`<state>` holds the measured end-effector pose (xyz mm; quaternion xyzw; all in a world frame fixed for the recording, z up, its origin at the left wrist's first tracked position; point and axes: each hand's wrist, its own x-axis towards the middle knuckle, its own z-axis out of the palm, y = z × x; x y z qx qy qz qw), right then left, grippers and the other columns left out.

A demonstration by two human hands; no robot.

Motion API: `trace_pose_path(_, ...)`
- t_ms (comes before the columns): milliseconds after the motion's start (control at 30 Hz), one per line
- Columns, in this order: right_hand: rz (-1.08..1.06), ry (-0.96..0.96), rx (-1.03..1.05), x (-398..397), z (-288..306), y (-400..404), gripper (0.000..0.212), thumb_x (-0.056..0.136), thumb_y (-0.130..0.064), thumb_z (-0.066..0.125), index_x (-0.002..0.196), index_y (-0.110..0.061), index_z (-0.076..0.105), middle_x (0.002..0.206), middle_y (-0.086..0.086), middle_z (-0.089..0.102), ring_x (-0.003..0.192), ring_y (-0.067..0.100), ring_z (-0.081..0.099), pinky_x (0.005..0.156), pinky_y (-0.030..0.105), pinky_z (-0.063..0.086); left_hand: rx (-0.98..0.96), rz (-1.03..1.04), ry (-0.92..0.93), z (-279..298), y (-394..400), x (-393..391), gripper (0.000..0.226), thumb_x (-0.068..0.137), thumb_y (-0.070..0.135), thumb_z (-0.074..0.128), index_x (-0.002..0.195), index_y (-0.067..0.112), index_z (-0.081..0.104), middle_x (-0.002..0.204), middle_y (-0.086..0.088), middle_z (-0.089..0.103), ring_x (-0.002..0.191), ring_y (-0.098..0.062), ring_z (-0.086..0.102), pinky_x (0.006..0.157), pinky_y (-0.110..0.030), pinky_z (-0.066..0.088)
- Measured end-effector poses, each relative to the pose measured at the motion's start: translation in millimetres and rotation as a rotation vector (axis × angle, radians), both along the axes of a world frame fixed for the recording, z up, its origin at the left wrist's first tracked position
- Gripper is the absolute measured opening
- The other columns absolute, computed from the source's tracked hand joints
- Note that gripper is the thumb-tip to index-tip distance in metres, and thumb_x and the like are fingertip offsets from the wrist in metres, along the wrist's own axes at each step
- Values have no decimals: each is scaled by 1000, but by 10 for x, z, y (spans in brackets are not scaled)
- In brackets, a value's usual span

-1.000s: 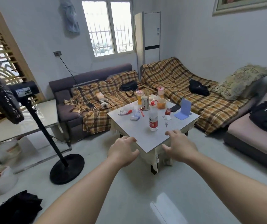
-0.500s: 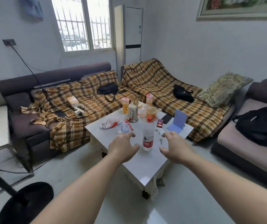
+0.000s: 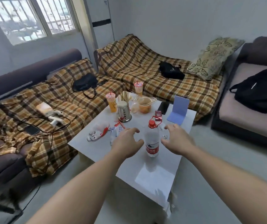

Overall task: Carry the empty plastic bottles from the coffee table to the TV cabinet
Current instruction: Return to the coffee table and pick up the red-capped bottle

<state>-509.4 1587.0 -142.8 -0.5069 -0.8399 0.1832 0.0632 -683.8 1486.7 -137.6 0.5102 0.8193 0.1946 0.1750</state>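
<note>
White and square, the coffee table stands on a pale floor, with one corner pointing toward the camera. Plaid-covered sofas run along its far-left and far-right sides, and a brown couch with a black backpack stands well apart at the right, so open floor lies in front of the table and to the right of it. The near half of the tabletop is bare up to both front edges. The clear plastic bottle, with red cap and red label, stands upright near the middle of the table, away from every edge. Behind it are crowded a metal chopstick holder, two orange drinks, an orange bowl, a dark phone and a folded blue stand close to the right edge. The left hand is just beside the bottle on its left, fingers spread and curved, not clearly touching it. The right hand is just beside it on the right, also spread, holding nothing. The bottle stands between the two palms.
</note>
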Motion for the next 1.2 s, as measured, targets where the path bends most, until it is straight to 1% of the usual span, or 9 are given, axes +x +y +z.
trace_pose_path(100,-46,13,-48,-289,-92,388,54,85,-39,57,135,-23,44,139,4,47,122,24,49,89,40,49,-32,-73,48,-88,402,-301,46,83,41,58,127,26,54,128,0,58,116,-20,53,97,-43,47)
trace_pose_path(233,-98,19,-55,-548,-138,757,53,87,-44,56,134,-22,44,133,3,49,115,25,53,76,34,46,-81,-131,60,-184,851,-643,47,83,42,58,128,27,53,128,-1,58,114,-22,53,95,-41,47)
trace_pose_path(500,-259,-35,-122,-835,-342,1268,56,87,-44,55,136,-22,44,140,3,48,121,25,52,90,40,48,-132,-393,-12,-627,1785,-1107,48,83,41,59,128,27,53,128,-1,56,113,-20,54,91,-37,48)
trace_pose_path(600,-353,-55,-152,-903,-457,1302,48,87,-42,56,130,-22,50,135,3,53,117,25,54,91,40,50,-177,-518,-78,-910,2034,-1257,50,82,40,60,129,26,52,128,-2,55,113,-22,53,93,-39,47)
trace_pose_path(733,-456,-58,-205,-1038,-615,1258,35,85,-39,54,117,-26,58,118,0,60,105,24,58,83,35,49,-235,-653,-165,-1192,2277,-1366,56,79,38,64,131,26,50,128,-3,55,115,-21,53,91,-33,43)
trace_pose_path(967,-392,-99,-218,-1400,-839,1215,36,82,-50,55,112,-30,59,106,-2,55,94,23,59,74,34,49,-387,-800,-320,-1575,2420,-1342,83,63,43,79,136,34,39,130,3,50,117,-17,49,86,-29,40)
trace_pose_path(1033,-352,-164,-171,-1442,-886,1204,34,84,-48,54,110,-25,58,107,1,54,93,27,60,70,34,46,-395,-825,-371,-1689,2397,-1275,85,53,51,81,127,39,42,125,4,53,114,-18,51,87,-34,47)
trace_pose_path(1133,-310,-250,-55,-1445,-937,1199,38,90,-48,49,113,-17,56,110,5,57,94,32,62,65,33,39,-434,-806,-446,-1845,2381,-1181,103,51,46,88,138,34,34,130,1,52,114,-20,54,93,-44,50)
trace_pose_path(1200,-270,-319,-2,-1434,-975,1208,43,92,-50,46,115,-15,55,113,5,59,94,31,64,67,34,39,-415,-798,-462,-1953,2389,-1121,104,51,43,88,138,32,32,130,1,52,112,-20,55,90,-45,51)
